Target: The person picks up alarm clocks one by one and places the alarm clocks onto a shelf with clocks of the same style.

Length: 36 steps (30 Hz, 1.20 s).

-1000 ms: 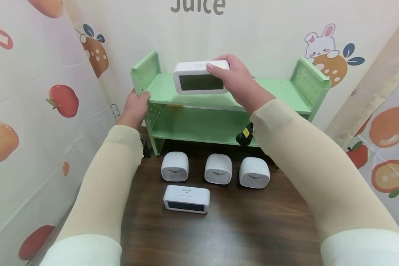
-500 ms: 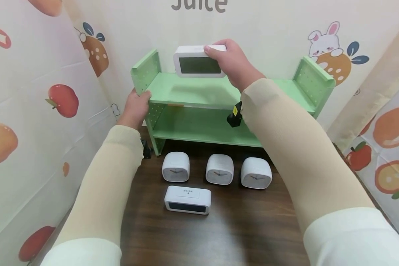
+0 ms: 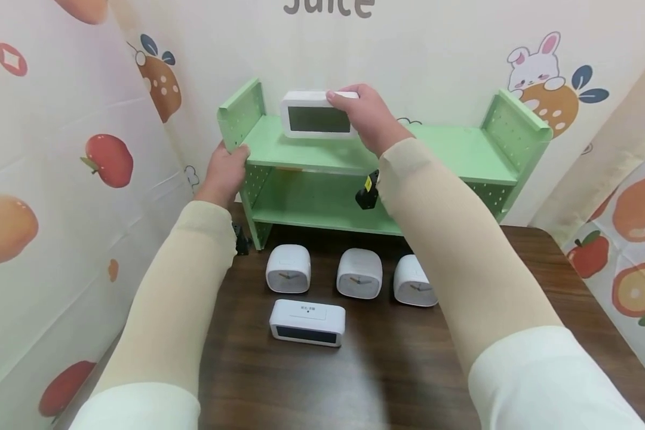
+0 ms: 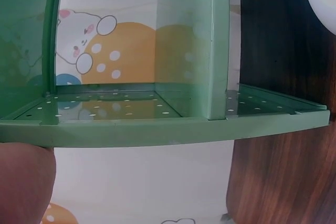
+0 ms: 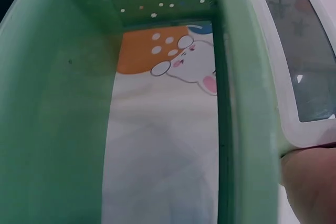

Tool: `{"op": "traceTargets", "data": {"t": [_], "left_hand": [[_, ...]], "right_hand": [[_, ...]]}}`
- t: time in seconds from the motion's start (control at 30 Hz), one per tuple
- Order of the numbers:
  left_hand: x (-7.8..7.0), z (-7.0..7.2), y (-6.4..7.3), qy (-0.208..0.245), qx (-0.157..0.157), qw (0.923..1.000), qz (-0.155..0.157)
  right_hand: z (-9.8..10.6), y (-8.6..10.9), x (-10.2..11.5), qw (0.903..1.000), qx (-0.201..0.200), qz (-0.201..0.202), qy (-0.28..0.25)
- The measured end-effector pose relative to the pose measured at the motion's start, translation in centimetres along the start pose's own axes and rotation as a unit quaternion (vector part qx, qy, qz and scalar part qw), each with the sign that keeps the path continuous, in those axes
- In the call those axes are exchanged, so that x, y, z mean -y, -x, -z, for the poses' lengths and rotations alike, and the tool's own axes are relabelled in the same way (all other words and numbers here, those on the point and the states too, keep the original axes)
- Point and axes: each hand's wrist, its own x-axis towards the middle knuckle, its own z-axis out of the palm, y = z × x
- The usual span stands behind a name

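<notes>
A white rectangular digital clock (image 3: 319,119) with a dark display is gripped at its right end by my right hand (image 3: 368,116), thumb on the front edge. It is upright over the left part of the top board of a green two-tier shelf (image 3: 441,149); whether it touches the board I cannot tell. In the right wrist view the clock (image 5: 302,61) and part of the thumb (image 5: 312,182) show beside the board's edge. My left hand (image 3: 226,173) grips the shelf's left side panel (image 3: 242,116), its thumb in front and the other fingers mostly hidden.
Below the shelf, three white rounded clocks (image 3: 288,269) stand in a row on the dark wooden table (image 3: 322,382). Another white digital clock (image 3: 307,322) lies in front of the left one. Printed curtains (image 3: 86,239) close in the left, back and right.
My right hand first lifted the digital clock, then lowered it toward the top board, slightly left overall. My left hand keeps its hold on the panel. The head view has shifted slightly.
</notes>
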Motion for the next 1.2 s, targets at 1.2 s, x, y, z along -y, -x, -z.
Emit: {"op": "traceTargets", "data": {"t": [1.2], "left_hand": [[-0.1,0.1,0.0,0.011,0.000,0.9999,-0.002]], "right_hand": [[-1.7,-1.5,-1.5,0.9998,0.013,-0.010,-0.008]]}}
